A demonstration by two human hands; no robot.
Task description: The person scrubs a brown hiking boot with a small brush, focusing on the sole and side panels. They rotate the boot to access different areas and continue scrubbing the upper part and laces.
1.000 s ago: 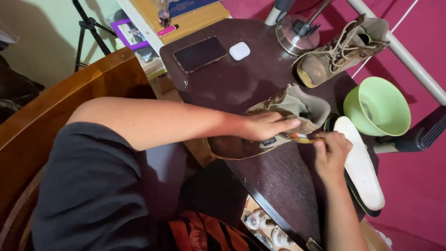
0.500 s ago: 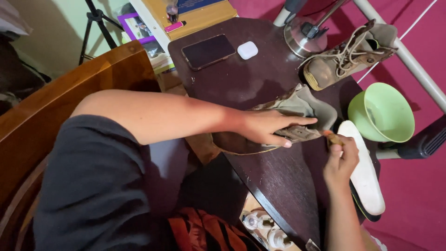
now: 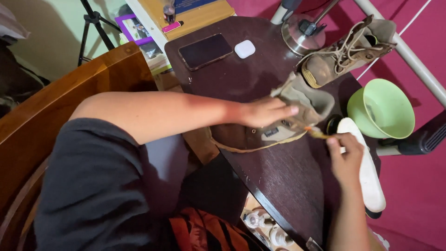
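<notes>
A dark wooden table carries a black phone beside a small white case, a metal lamp base, an upright laced tan boot, a second tan boot lying on its side, and a white insole at the right edge.

The left hand covers the middle of the tan boot, the thin tool is mostly hidden in the right hand's curled fingers, and the far boot's laces blur together.
</notes>
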